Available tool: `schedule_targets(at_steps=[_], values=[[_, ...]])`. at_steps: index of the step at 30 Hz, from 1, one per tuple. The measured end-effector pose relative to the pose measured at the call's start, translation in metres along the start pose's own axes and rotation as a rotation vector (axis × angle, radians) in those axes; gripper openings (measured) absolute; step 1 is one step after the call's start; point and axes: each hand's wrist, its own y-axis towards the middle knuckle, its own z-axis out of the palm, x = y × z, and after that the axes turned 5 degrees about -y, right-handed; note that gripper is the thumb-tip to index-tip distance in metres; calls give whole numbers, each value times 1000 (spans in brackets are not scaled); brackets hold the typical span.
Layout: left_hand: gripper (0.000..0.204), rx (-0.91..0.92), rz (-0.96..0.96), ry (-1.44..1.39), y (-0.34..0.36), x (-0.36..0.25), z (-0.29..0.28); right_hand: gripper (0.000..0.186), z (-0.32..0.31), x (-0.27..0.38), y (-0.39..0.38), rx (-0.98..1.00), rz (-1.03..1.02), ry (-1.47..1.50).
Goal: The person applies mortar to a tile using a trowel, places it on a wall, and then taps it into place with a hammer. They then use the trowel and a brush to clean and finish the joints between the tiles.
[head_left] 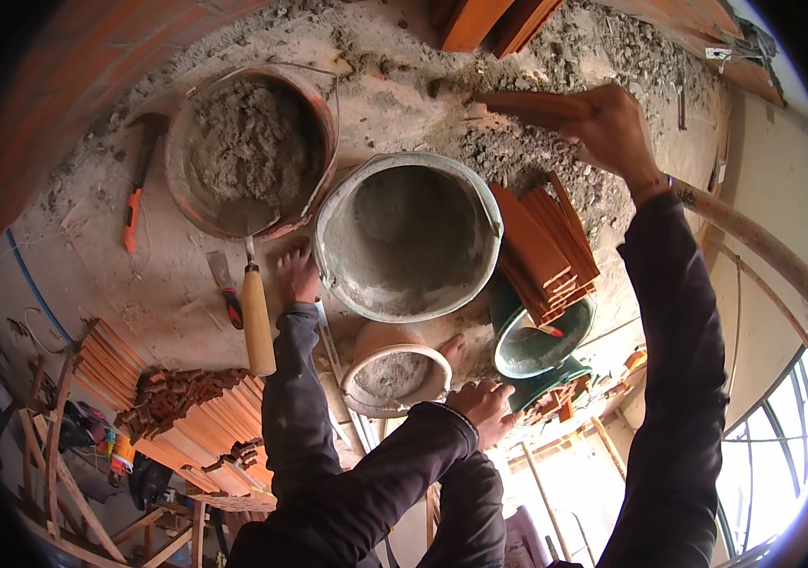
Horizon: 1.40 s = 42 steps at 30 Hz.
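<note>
My right hand (612, 133) reaches to the far right, closed around one end of a flat terracotta clay tile (536, 107). The tile appears edge-on, its other end close to the rubble. My left hand (487, 412) hangs low with loosely bent fingers, by the rim of a green bucket (532, 346), with no held object visible. Centrally stands a large bucket (409, 237) coated in grey residue. To its left, an orange bucket (253, 151) contains wet mortar, with a wooden-handled trowel (257, 322) lying across its rim.
Several terracotta pieces (546, 246) lean over the green bucket. A small mortar bucket (396, 379) stands near. A hammer (134, 204) and scraper (226, 289) lie at left, beyond stacked tiles (201, 426). Rubble (518, 156) covers the far floor. A bare foot (298, 275) appears beside the large bucket.
</note>
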Motion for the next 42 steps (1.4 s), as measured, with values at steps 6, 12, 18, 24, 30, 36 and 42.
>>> schedule_targets(at_steps=[6,12,18,24,30,36,42], values=[[55,20,-17,-16,1,-5,-9,32,7,18,108,19,-417,-627],[55,6,-20,-55,1,-11,-21,49,21,31,132,-469,-218,-264],[53,-51,16,-44,1,-11,-20,73,39,39,123,-655,-106,74],[54,-85,61,-58,1,-6,-13,71,39,10,97,-755,5,234],[56,-1,12,-50,2,-12,-18,64,107,-43,-75,95,-58,149],[56,21,24,24,4,-8,-9,91,100,11,-194,507,326,-213],[56,-12,51,28,1,-1,3,80,129,-23,-220,222,167,-88]])
